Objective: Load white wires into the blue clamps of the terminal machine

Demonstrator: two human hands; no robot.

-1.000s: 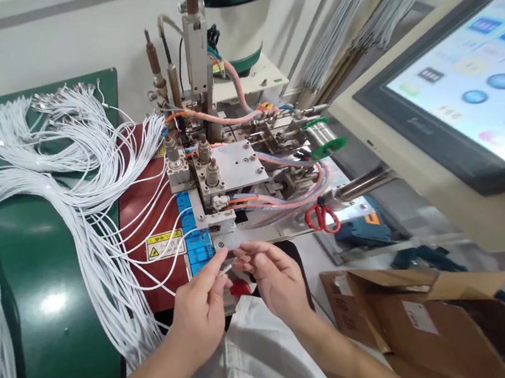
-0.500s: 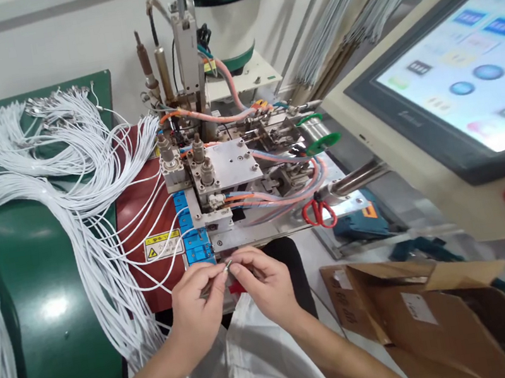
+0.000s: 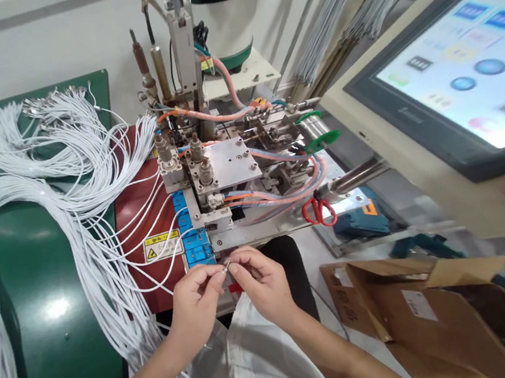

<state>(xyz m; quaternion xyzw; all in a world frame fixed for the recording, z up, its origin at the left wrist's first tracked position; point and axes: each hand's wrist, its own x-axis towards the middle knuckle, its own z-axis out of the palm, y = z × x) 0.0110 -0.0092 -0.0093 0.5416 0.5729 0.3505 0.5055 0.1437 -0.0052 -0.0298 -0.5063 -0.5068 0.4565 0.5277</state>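
Note:
In front of the machine's near edge, my left hand (image 3: 194, 303) pinches a white cable close to its end, between thumb and index finger. The cable's thin tip (image 3: 227, 267) juts out between both hands; its fine detail is too small to make out. My right hand (image 3: 262, 284) closes thumb and forefinger on that same tip from the other side, its remaining fingers curled. Just beyond my fingertips is a row of blue fixture blocks (image 3: 198, 247), with several white cables (image 3: 160, 255) running into it from the left.
A large bundle of white cables (image 3: 66, 225) lies across a green table (image 3: 61, 347) at left. Red-handled scissors (image 3: 318, 211) hang by the machine's right side, near a solder-like wire spool (image 3: 316, 131). A touchscreen panel (image 3: 459, 73) and an open cardboard box (image 3: 427, 321) stand at right.
Both hands keep their pinch on the cable end and have hardly moved. The whole view has shifted very slightly.

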